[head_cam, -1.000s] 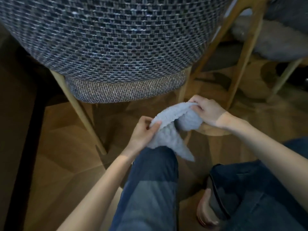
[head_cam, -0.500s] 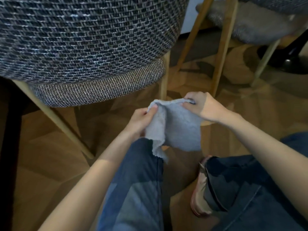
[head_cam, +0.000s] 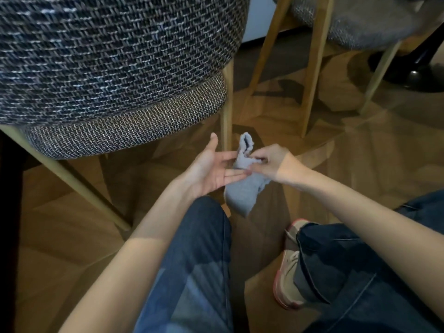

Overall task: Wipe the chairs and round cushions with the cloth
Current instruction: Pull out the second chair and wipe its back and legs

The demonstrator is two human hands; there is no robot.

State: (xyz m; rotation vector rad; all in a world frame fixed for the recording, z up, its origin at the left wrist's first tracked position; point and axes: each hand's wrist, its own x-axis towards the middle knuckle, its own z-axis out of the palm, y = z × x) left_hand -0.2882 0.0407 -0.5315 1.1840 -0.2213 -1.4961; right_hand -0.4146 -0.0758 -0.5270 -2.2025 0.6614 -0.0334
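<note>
Cloth: pale blue-grey cloth (head_cam: 242, 193), bunched, held in the air between the two hands, low in front of the near chair and above the floor; upper end stands up in a small fold, lower end hangs free.
Left grip: left grip (head_cam: 209, 171), a bare hand, is released, palm up, fingers straight, fingertips touching the cloth's left side.
Right grip: right grip (head_cam: 271, 164), a bare hand, grasps the cloth, curled fingers and thumb pinching its middle.
Near chair: near chair (head_cam: 108, 56), dark blue-grey woven back over a lighter woven seat cushion (head_cam: 134, 131), pale wooden legs.
Second chair: second chair (head_cam: 355, 27), upper right, grey seat, wooden legs.
Floor: wooden floor (head_cam: 360, 152), parquet pattern.
Person: crouched, blue jeans (head_cam: 192, 260), beige shoe (head_cam: 288, 272) with pink sole.
</note>
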